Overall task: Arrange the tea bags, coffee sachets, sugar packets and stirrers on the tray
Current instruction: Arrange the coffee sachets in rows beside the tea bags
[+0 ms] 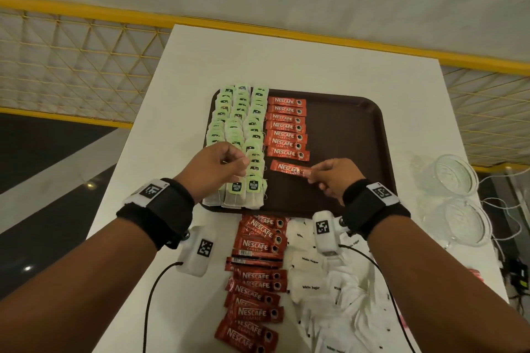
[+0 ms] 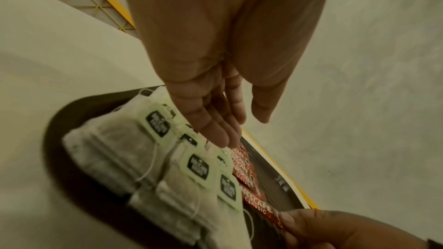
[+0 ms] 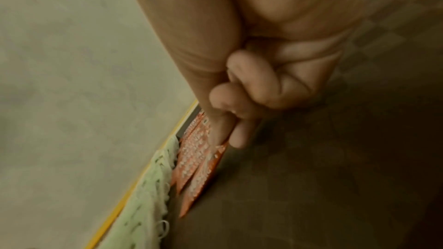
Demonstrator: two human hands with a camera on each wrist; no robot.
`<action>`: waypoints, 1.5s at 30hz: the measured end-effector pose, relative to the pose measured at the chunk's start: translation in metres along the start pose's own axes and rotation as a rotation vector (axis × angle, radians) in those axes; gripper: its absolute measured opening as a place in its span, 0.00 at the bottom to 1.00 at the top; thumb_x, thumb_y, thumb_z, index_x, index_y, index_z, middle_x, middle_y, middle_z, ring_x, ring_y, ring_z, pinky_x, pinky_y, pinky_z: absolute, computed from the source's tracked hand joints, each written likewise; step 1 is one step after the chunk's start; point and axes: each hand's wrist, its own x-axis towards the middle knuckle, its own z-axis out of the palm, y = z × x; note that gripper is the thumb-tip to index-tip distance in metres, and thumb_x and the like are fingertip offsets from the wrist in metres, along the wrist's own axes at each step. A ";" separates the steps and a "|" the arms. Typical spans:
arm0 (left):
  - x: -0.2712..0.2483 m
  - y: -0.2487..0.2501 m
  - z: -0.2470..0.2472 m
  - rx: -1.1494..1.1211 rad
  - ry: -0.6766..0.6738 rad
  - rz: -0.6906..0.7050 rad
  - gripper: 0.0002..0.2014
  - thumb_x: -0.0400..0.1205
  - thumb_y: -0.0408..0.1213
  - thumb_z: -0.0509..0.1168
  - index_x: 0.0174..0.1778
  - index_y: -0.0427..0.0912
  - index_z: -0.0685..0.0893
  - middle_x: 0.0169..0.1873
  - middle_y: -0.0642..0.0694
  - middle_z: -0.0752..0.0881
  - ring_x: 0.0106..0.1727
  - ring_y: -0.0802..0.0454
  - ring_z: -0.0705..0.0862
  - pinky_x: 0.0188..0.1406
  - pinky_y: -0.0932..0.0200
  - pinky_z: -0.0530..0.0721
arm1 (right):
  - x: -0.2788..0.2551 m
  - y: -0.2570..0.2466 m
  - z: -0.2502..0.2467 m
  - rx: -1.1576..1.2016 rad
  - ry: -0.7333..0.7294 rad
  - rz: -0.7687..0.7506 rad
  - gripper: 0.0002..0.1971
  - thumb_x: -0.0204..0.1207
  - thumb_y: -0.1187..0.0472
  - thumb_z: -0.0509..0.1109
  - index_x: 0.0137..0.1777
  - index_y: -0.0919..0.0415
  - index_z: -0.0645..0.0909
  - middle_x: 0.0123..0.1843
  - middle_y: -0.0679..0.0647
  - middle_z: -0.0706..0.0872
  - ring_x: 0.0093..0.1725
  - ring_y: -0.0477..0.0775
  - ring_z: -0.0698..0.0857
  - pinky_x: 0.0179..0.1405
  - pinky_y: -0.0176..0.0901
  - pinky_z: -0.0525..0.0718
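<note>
A brown tray (image 1: 344,129) lies on the white table (image 1: 286,60). Three columns of green-tagged tea bags (image 1: 238,117) fill its left part, and a column of red Nescafe sachets (image 1: 286,129) lies beside them. My right hand (image 1: 311,173) pinches one more coffee sachet (image 1: 286,167) by its right end, just below that column and low over the tray. The right wrist view shows that pinch (image 3: 230,135) on the sachet (image 3: 203,173). My left hand (image 1: 243,162) hovers over the near tea bags (image 2: 143,158), fingers relaxed (image 2: 227,130) and holding nothing. No stirrers are in view.
Loose coffee sachets (image 1: 258,275) and white sugar packets (image 1: 315,281) are piled on the table in front of the tray. Two glass bowls (image 1: 456,175) stand at the right edge, with cables beyond. The tray's right half (image 1: 344,152) is bare. A yellow railing runs behind the table.
</note>
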 end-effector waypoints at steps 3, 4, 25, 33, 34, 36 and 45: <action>-0.009 -0.007 -0.001 0.075 -0.017 0.008 0.09 0.83 0.43 0.69 0.51 0.41 0.84 0.45 0.43 0.90 0.48 0.48 0.90 0.48 0.54 0.90 | 0.010 -0.003 0.004 -0.110 0.062 -0.038 0.10 0.71 0.57 0.79 0.48 0.61 0.86 0.41 0.54 0.90 0.30 0.46 0.79 0.31 0.41 0.80; -0.012 -0.008 -0.002 0.111 -0.019 0.018 0.08 0.83 0.43 0.69 0.50 0.42 0.84 0.44 0.44 0.90 0.48 0.48 0.90 0.48 0.53 0.89 | 0.012 -0.005 0.006 -0.136 0.087 -0.054 0.11 0.71 0.56 0.80 0.47 0.61 0.85 0.41 0.54 0.90 0.31 0.46 0.80 0.33 0.41 0.82; -0.081 -0.050 0.031 0.630 -0.089 0.107 0.10 0.81 0.41 0.70 0.56 0.44 0.82 0.51 0.51 0.82 0.50 0.53 0.82 0.49 0.60 0.80 | -0.085 0.023 0.061 -1.149 -0.129 -0.543 0.14 0.76 0.45 0.73 0.49 0.57 0.81 0.47 0.50 0.84 0.48 0.52 0.83 0.45 0.46 0.81; -0.090 -0.046 0.045 0.783 0.011 0.244 0.08 0.81 0.36 0.68 0.54 0.41 0.83 0.54 0.45 0.81 0.54 0.46 0.81 0.54 0.54 0.79 | -0.099 0.042 0.065 -1.087 -0.101 -0.570 0.07 0.79 0.57 0.69 0.49 0.60 0.83 0.49 0.54 0.86 0.49 0.55 0.85 0.47 0.47 0.83; -0.091 -0.044 0.044 0.784 0.039 0.259 0.07 0.81 0.35 0.68 0.54 0.40 0.83 0.54 0.44 0.82 0.54 0.46 0.81 0.55 0.53 0.80 | -0.101 0.043 0.060 -1.040 -0.096 -0.568 0.06 0.79 0.57 0.69 0.48 0.59 0.82 0.47 0.53 0.86 0.47 0.54 0.85 0.47 0.47 0.83; -0.092 -0.042 0.046 0.796 0.058 0.272 0.07 0.82 0.34 0.66 0.55 0.39 0.84 0.55 0.43 0.82 0.56 0.45 0.81 0.58 0.50 0.80 | -0.102 0.046 0.049 -0.945 -0.067 -0.559 0.06 0.77 0.55 0.71 0.44 0.55 0.80 0.43 0.49 0.84 0.44 0.52 0.83 0.43 0.45 0.81; -0.093 -0.038 0.066 0.965 -0.177 0.284 0.21 0.85 0.41 0.61 0.76 0.45 0.76 0.69 0.44 0.81 0.69 0.44 0.77 0.72 0.47 0.73 | -0.107 0.070 0.010 -0.787 0.030 -0.515 0.08 0.75 0.55 0.75 0.41 0.56 0.81 0.39 0.46 0.85 0.38 0.43 0.82 0.34 0.37 0.77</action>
